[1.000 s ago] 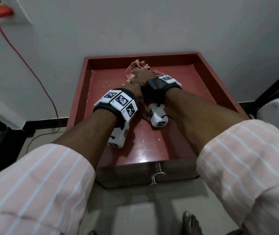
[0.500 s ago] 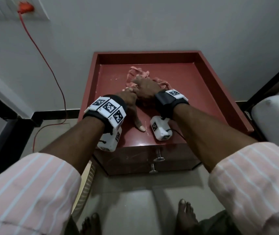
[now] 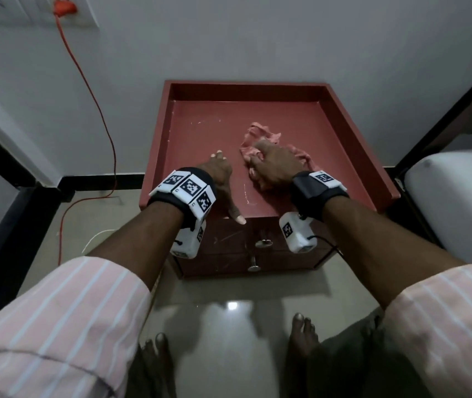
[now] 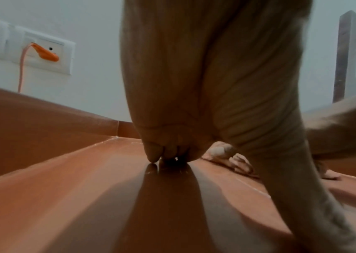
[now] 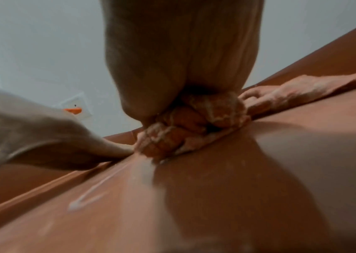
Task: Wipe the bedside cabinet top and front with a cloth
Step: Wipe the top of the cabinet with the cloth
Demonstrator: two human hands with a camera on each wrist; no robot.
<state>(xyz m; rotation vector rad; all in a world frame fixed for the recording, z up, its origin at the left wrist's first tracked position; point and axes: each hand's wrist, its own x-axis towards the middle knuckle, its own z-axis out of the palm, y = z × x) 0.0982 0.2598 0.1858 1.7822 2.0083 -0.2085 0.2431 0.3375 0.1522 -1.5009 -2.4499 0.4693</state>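
The red-brown bedside cabinet has a raised rim on three sides and two drawer knobs on its front. A crumpled pink cloth lies right of the top's middle. My right hand presses down on it and grips a bunch under the palm. My left hand is apart from the cloth, to its left. It holds nothing, with its fingertips propped on the bare top and its thumb splayed toward the front edge. The cloth shows past that hand in the left wrist view.
White streaks mark the top near the front edge. An orange cable runs from a wall socket down to the floor on the left. A white mattress and dark bed frame stand close on the right. My bare feet are on the tiled floor.
The hands were together on the cloth near the back. The right hand has dragged the cloth forward and right. The left hand has come off it and settled on the bare top.
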